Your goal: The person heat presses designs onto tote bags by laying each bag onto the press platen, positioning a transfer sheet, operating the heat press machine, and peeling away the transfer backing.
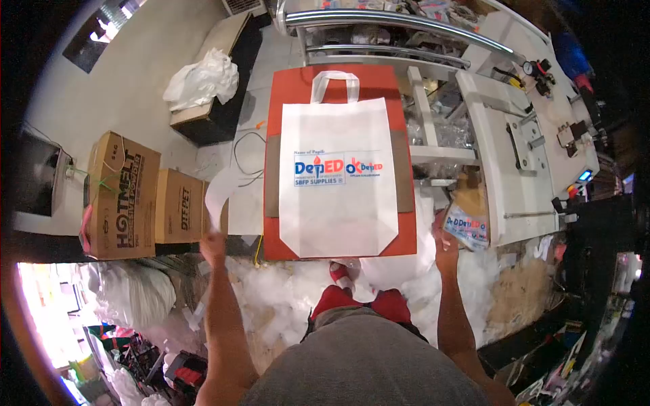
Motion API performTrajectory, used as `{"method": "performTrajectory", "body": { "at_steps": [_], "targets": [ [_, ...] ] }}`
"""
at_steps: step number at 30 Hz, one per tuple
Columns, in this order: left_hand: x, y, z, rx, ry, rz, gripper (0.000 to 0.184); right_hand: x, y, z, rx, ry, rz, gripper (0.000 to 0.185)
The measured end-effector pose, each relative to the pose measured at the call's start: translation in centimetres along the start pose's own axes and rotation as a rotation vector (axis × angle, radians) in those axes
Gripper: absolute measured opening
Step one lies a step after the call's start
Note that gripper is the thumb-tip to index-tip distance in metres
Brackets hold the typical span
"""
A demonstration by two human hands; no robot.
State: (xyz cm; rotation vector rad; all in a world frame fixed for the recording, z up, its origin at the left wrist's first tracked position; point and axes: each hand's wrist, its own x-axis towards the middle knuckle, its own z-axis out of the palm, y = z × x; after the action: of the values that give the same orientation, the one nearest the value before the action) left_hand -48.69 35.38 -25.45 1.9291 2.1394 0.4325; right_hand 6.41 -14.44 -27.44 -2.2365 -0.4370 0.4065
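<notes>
Red platen [288, 84], centre. White printed bag [338, 220] flat upon it, long axis near–far, rightward of left hand [213, 247], leftward of nearer right hand [445, 246]. Printed sheet [466, 220] beside right fingers, grip indeterminable. White strip [217, 196] pinched in left fingers.

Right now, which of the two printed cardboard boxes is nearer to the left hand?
The shorter box, printed DTFPET, is nearer to the left hand; the taller HOTMELT box stands beyond it, farther from that hand.
</notes>
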Motion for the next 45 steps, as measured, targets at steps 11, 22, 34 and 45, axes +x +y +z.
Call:
{"method": "performTrajectory", "body": {
  "at_steps": [11,22,34,45],
  "targets": [
    [-45.0,11.8,7.3,-0.093,-1.464,0.814,0.033,2.1,11.9,3.0,-0.349,-0.137,-0.076,0.058],
    [-45.5,1.7,6.3,0.098,-1.252,0.182,0.025,3.0,10.7,6.1,-0.611,-0.141,0.152,0.072],
    [-48.1,15.6,9.1,-0.658,-1.077,-0.559,0.068,-7.9,7.1,-10.7,0.703,-0.717,0.57,0.056],
    [-44.2,24.5,-1.2,-0.64,-1.109,0.153,0.079,-8.9,-4.9,-16.8,0.545,-0.364,0.121,0.088]
  ]
}}
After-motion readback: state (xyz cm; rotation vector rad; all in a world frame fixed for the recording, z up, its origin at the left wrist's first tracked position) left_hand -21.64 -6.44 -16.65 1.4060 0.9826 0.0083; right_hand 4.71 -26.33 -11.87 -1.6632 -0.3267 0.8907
